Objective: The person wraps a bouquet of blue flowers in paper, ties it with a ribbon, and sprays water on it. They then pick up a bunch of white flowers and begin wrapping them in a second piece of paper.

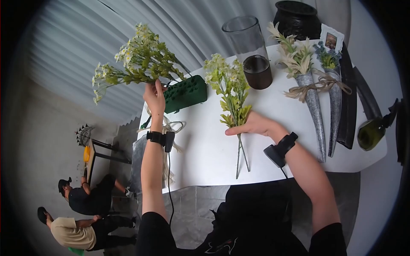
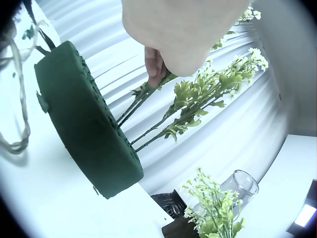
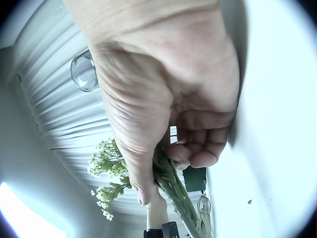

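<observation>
In right fingers (image 1: 237,129), flower bunch (image 1: 232,102) lengthwise toward curtain (image 1: 85,55), blossoms (image 1: 215,68) foremost

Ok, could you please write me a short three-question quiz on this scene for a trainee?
1. What do the fingers of the left hand pinch?
A) the glass cylinder
B) a white-flowered spray
C) a picture frame

2. True or false: the lower stem ends of the bunch in the right hand are outside the green foam block.

3. Fill in the missing word: each of the two grey cones has a strip tied round it in a ____.

Key: 1 B; 2 true; 3 bow.
</observation>
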`<state>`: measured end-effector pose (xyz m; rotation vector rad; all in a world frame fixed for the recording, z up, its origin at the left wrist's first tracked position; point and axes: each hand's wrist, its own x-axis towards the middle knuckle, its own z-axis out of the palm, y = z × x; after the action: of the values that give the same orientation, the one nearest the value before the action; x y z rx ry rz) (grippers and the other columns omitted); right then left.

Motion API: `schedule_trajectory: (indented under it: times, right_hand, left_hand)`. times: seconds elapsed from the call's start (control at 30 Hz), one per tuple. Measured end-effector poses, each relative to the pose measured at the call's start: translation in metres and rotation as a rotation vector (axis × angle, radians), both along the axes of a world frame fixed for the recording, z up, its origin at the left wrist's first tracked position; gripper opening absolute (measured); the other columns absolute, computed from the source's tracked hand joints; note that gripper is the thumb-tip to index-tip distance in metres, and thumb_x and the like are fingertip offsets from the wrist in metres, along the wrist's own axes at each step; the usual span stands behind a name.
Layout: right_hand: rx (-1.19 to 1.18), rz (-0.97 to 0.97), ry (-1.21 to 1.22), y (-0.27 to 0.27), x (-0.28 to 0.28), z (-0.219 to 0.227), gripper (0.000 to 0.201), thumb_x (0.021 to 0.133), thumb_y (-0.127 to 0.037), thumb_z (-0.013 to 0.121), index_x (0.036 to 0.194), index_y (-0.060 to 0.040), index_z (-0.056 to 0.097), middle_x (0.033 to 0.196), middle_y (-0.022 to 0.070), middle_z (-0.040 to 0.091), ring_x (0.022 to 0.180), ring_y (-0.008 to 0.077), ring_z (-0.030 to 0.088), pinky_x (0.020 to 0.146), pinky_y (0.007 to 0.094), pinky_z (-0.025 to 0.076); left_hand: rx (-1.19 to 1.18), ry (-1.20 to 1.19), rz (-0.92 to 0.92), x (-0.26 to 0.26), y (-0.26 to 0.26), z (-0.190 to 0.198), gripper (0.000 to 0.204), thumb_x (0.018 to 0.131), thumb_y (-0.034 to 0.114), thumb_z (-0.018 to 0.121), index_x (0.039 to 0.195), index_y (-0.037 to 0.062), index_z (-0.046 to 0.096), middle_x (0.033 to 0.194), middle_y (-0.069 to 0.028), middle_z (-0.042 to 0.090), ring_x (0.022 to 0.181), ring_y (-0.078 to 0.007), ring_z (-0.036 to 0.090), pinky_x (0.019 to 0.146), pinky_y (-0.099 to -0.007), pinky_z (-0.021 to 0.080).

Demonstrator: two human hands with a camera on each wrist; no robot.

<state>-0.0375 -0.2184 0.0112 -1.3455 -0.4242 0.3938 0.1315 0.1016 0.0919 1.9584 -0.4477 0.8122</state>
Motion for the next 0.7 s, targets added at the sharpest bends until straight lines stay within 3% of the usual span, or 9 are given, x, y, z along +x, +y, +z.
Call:
schedule_trajectory:
  times: [0.27,0.33,0.7]
  right_hand:
    - [-0.036,0.016,-0.002,0.001,0.005,-0.009,0.054,0.078,-0.019,0.089,0.120,-0.0016,0.060,0.108,0.0010,0.062,0.099,0.0128,0.057,0.089,0.0293,0.048]
    - [-0.010,-0.018,-0.031,0.002,0.006,-0.012,0.052,0.076,-0.023,0.091,0.114,-0.0020,0.063,0.101,0.0016,0.064,0.091,0.0132,0.060,0.080,0.0295,0.051]
    - [-0.048,-0.024,-0.059,0.003,0.008,-0.014,0.044,0.077,-0.023,0.090,0.106,-0.0025,0.064,0.098,0.0017,0.065,0.091,0.0129,0.059,0.082,0.0299,0.050]
  left_hand:
    - [0.072,0.004,0.005,0.006,-0.006,0.005,0.023,0.104,0.018,0.058,0.107,-0.0048,0.061,0.078,-0.0094,0.068,0.067,-0.0132,0.068,0.063,-0.0270,0.054]
    - [0.192,-0.022,0.041,0.009,-0.008,0.005,0.024,0.102,0.018,0.061,0.103,-0.0052,0.061,0.075,-0.0117,0.068,0.065,-0.0157,0.069,0.061,-0.0283,0.053]
    - [0.337,0.001,0.136,0.008,-0.020,-0.002,0.024,0.100,0.022,0.064,0.101,-0.0026,0.066,0.067,-0.0118,0.069,0.061,-0.0204,0.071,0.059,-0.0314,0.051]
